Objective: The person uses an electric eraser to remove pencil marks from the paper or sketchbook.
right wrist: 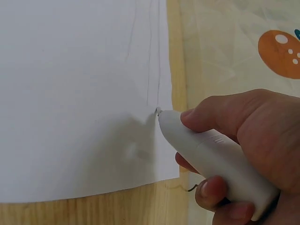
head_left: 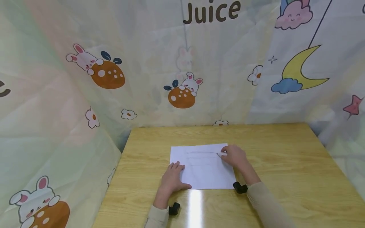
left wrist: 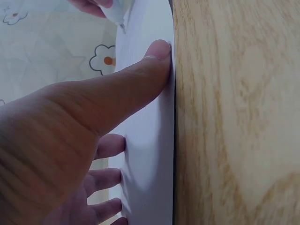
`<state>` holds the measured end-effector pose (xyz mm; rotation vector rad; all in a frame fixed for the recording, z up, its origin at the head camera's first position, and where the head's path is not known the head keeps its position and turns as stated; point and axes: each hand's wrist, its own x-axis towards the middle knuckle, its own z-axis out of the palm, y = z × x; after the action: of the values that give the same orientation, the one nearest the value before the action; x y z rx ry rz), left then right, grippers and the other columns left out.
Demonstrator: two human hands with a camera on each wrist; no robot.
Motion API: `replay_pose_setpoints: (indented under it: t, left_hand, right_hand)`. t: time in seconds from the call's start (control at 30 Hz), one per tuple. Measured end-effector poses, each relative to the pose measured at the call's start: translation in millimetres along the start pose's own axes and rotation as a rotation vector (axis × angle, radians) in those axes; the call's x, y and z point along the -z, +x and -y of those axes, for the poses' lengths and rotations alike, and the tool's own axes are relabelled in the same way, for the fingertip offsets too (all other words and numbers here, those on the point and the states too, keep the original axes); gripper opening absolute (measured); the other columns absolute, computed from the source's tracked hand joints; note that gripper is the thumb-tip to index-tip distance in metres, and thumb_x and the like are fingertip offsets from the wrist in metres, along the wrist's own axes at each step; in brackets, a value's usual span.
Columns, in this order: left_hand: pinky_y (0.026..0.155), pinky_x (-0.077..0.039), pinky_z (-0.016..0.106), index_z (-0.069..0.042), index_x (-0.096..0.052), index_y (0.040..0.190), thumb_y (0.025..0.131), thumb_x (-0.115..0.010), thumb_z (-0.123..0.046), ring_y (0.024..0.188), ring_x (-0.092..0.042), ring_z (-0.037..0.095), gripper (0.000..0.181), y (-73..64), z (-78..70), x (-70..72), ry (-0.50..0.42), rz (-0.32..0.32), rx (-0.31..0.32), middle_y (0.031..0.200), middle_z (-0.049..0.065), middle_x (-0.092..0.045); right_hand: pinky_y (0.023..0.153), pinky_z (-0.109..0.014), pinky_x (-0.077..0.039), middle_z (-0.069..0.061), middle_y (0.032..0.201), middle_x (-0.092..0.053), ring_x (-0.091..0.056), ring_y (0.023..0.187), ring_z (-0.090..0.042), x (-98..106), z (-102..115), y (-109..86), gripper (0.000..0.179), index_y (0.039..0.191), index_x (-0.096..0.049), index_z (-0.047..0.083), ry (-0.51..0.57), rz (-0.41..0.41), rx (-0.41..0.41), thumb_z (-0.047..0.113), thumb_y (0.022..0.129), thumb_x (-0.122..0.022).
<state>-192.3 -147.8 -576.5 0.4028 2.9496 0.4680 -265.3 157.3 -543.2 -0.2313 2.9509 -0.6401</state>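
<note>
A white sheet of paper [head_left: 206, 177] lies on the table, with three faint, roughly parallel lines along its far part. My left hand [head_left: 172, 178] rests on the sheet's left side, fingers spread and thumb along the near edge. In my right hand [head_left: 236, 156], near the far right corner, I grip a thick white pen-shaped tool [right wrist: 206, 157]; its exact kind is unclear. The right wrist view shows the thumb on top and the fingers curled beneath. Its small tip touches the paper at the end of the outermost line.
The wooden table [head_left: 291, 158] extends around the sheet on all sides. A printed cloth [head_left: 148, 63] with rabbits, flowers and a moon hangs behind the table and along its sides. A black wrist mount [head_left: 240, 187] sits by my right wrist, another [head_left: 174, 209] by my left.
</note>
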Motion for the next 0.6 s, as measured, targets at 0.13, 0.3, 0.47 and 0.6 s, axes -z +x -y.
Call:
replay_pose_setpoints:
  t: [0.13, 0.3, 0.47, 0.6]
  left_hand:
    - [0.103, -0.038, 0.053, -0.010, -0.056, 0.135, 0.063, -0.083, -0.062, 0.136, -0.034, 0.039, 0.092, 0.6, -0.7, 1.0, -0.005, 0.007, -0.003, 0.148, 0.017, -0.041]
    - [0.103, -0.038, 0.052, -0.011, -0.057, 0.134, 0.062, -0.082, -0.062, 0.136, -0.034, 0.039, 0.092, -2.5, 0.8, -2.1, -0.005, -0.006, -0.007, 0.147, 0.017, -0.042]
    - [0.102, -0.039, 0.052, -0.012, -0.057, 0.134, 0.061, -0.082, -0.063, 0.136, -0.035, 0.039, 0.092, -3.0, 1.6, -3.7, -0.002, -0.017, -0.007, 0.147, 0.016, -0.042]
    - [0.103, -0.038, 0.052, -0.011, -0.057, 0.135, 0.062, -0.082, -0.064, 0.136, -0.034, 0.040, 0.093, -2.8, 1.2, -3.3, -0.006, -0.027, -0.018, 0.148, 0.017, -0.041]
  right_hand:
    - [0.056, -0.036, -0.050, -0.008, 0.099, -0.071, -0.064, 0.081, -0.023, -2.2, -1.3, 1.6, 0.022, 0.103, -0.075, 0.011, -0.007, -0.024, 0.013, 0.022, 0.085, -0.072]
    - [0.062, -0.040, -0.053, -0.008, 0.097, -0.071, -0.064, 0.083, -0.025, -5.0, -0.2, -2.4, 0.020, 0.101, -0.075, 0.010, 0.013, -0.044, 0.015, 0.020, 0.084, -0.073]
    - [0.057, -0.038, -0.050, -0.005, 0.090, -0.069, -0.061, 0.074, -0.020, -6.8, -1.8, -4.9, 0.021, 0.102, -0.073, 0.011, 0.025, -0.052, 0.002, 0.022, 0.084, -0.074]
    - [0.054, -0.036, -0.048, -0.005, 0.088, -0.069, -0.060, 0.070, -0.019, -9.3, -3.0, -3.9, 0.020, 0.101, -0.073, 0.012, 0.019, -0.093, 0.014, 0.022, 0.084, -0.074]
